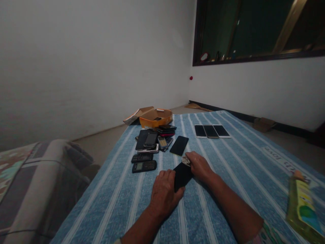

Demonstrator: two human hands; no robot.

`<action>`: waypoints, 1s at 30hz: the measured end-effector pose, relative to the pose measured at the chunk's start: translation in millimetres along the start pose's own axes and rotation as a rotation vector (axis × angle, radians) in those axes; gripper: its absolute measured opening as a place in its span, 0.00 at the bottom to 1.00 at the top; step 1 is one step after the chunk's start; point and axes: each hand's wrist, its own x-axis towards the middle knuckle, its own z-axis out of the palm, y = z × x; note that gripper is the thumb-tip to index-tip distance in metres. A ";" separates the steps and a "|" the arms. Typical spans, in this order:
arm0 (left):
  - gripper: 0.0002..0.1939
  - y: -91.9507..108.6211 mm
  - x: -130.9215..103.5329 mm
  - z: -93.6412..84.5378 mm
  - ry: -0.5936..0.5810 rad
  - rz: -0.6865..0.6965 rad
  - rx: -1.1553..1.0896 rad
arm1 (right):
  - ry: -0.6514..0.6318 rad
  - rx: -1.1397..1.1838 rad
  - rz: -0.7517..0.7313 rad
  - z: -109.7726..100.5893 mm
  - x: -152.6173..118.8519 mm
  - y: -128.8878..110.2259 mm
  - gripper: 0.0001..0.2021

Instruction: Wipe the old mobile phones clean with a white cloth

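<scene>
A dark smartphone (pixel 183 175) lies on the striped cloth, slanting away from me. My left hand (pixel 164 191) grips its near left edge, fingers bent along the side and thumb at the bottom. My right hand (pixel 199 166) pinches a crumpled whitish cloth (pixel 186 160) against the phone's far end. Just beyond lies another black smartphone (pixel 179 145). To the left are two keypad phones (pixel 144 166), side by side. Behind them is a pile of assorted phones (pixel 150 139). Three smartphones (pixel 211 131) rest in a row at the far right, screens dark.
An open orange cardboard box (pixel 156 119) stands at the far end of the blue striped cloth (pixel 114 189). A bottle of yellowish liquid (pixel 303 206) is at the right edge. Fabric-covered furniture (pixel 48 183) stands left, across a gap. White walls and a dark window (pixel 254 30) lie beyond.
</scene>
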 end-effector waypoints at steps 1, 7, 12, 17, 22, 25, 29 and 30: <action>0.18 0.0 0.1 -0.4 -0.002 0.004 -0.003 | -0.009 -0.002 -0.004 -0.9 -0.8 -0.3 0.20; 0.16 -0.7 1.2 -0.9 0.007 0.009 -0.005 | -0.067 -0.032 0.012 -7.9 -5.9 -4.1 0.19; 0.16 -0.7 0.7 -0.7 0.003 0.003 -0.001 | -0.085 -0.068 0.052 -8.2 -11.9 -7.1 0.20; 0.14 0.9 0.2 -1.6 -0.011 -0.012 -0.010 | -0.098 -0.099 0.075 -8.6 -24.8 -5.6 0.19; 0.14 -0.4 -0.9 1.2 0.008 0.003 -0.018 | -0.096 -0.131 0.114 -8.5 -41.0 -6.4 0.16; 0.13 -1.2 -1.9 2.9 0.020 0.004 -0.020 | -0.079 -0.171 0.149 -5.9 -47.6 -11.5 0.15; 0.13 -0.9 -2.4 2.6 0.019 0.006 -0.020 | -0.075 -0.206 0.178 -1.2 -52.3 -21.3 0.14; 0.13 -0.7 -2.4 2.4 0.018 0.002 -0.019 | -0.070 -0.208 0.183 -0.4 -53.0 -23.8 0.14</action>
